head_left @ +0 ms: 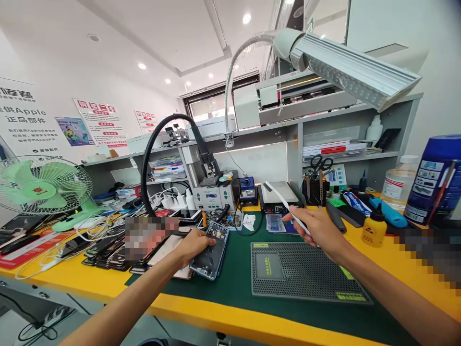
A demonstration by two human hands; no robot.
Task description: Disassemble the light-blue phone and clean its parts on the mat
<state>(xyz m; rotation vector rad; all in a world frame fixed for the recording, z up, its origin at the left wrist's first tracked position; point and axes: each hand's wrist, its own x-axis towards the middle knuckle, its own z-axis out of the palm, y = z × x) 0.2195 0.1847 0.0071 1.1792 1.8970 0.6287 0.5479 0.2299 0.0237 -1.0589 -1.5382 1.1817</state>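
My left hand (197,244) grips an opened smartphone (209,262) by its upper left edge, with the thumb lying over the exposed insides. The phone is tilted above the green mat (236,283). In my right hand (317,226) is a slim white brush (283,197), pinched by its handle. Its short dark bristles are at the far end, pointing up and to the left, apart from the phone. Below my right hand lies a grey perforated pad (306,278) with yellow-green labels.
Stacked phones (111,250) and tangled white cables crowd the left, near a green fan (39,187). A soldering station (248,190) and a flat heating plate (281,194) stand behind. At right are a yellow bottle (374,228) and a blue can (434,180). A lamp (353,69) hangs overhead.
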